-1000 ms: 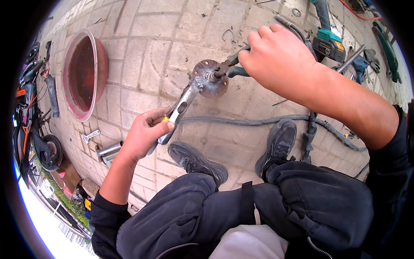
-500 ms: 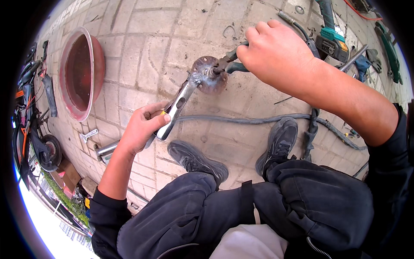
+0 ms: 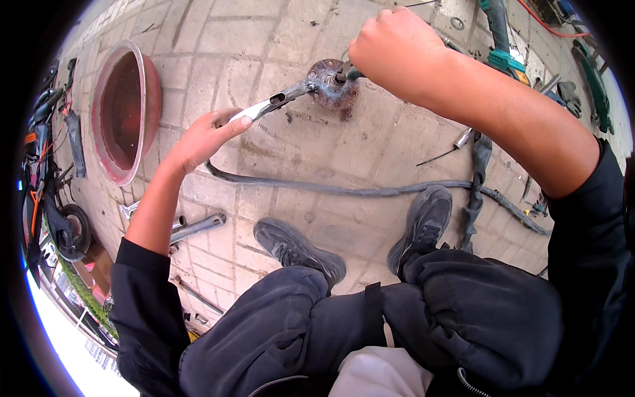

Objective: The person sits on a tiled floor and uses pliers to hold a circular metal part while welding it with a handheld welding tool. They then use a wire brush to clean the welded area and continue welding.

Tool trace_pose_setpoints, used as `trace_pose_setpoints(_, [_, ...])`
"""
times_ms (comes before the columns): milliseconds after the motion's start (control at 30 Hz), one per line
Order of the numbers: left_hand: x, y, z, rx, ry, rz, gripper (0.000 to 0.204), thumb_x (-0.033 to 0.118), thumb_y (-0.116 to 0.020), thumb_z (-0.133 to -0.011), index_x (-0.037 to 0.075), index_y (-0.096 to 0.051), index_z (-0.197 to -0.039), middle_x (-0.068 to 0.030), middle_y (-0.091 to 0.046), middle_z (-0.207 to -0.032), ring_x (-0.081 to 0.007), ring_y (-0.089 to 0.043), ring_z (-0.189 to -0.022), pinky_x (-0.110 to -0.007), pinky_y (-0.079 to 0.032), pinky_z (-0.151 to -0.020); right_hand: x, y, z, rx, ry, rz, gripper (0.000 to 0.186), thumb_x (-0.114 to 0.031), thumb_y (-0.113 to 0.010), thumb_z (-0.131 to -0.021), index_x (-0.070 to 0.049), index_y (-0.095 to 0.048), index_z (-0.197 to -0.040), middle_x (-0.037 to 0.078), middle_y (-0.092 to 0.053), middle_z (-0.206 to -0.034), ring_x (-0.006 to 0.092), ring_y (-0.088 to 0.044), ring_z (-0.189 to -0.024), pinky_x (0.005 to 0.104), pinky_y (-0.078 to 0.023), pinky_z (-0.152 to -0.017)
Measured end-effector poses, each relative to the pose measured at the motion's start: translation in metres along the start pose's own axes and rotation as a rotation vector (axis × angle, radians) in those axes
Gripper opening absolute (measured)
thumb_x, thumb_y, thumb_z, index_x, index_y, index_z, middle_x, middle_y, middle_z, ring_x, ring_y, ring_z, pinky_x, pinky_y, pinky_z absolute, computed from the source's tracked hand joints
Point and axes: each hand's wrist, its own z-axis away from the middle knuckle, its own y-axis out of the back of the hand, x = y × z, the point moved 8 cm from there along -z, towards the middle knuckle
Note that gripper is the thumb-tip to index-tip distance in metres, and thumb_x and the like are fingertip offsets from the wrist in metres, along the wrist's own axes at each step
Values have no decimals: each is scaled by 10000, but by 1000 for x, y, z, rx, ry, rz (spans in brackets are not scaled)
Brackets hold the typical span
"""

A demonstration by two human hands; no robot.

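My left hand [image 3: 206, 140] is closed around the near end of a silvery slotted metal tube [image 3: 254, 111], with the thumb lying along its top. The tube's far end joins a rusty round plate [image 3: 329, 99] with small holes near its rim and a bluish, heat-marked patch. In my right hand [image 3: 391, 41] is a pair of dark-handled pliers [image 3: 354, 73]. Their jaws are at the stub in the plate's middle, but the back of the hand hides most of the tool, so their exact grip cannot be seen.
A reddish bowl [image 3: 154, 99] stands to the left, with motorbike parts [image 3: 46, 178] beyond. More metal tubes [image 3: 202, 226] lie by my left forearm. A dark cable [image 3: 344, 191] crosses the paving before my shoes [image 3: 294, 248]. A green cordless power tool [image 3: 497, 30] is at far right.
Both hands have moved farther from me, carrying the tube and plate along. The tube now slants less steeply. My right hand covers more of the pliers.
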Motion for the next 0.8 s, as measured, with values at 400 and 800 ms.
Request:
trace_pose_setpoints(400, [-3, 4, -19, -104, 82, 71, 623, 570, -665, -795, -31, -675, -957, -26, -548, -780, -124, -470, -691, -267, -385, -618, 5, 8, -24, -236, 27, -65, 212, -187, -698, -796, -111, -758, -985, 80, -731, -1053, 241, -697, -973, 430, -544, -694])
trace_pose_setpoints(800, [-38, 11, -14, 75, 314, 218, 644, 691, -559, -867, 54, -641, -917, -25, -564, -794, -93, -453, -640, -248, -372, -556, 10, 20, -48, -432, -73, 19, 360, -259, -714, -807, -89, -736, -1123, 130, -702, -1175, 278, -675, -1046, 614, -478, -868])
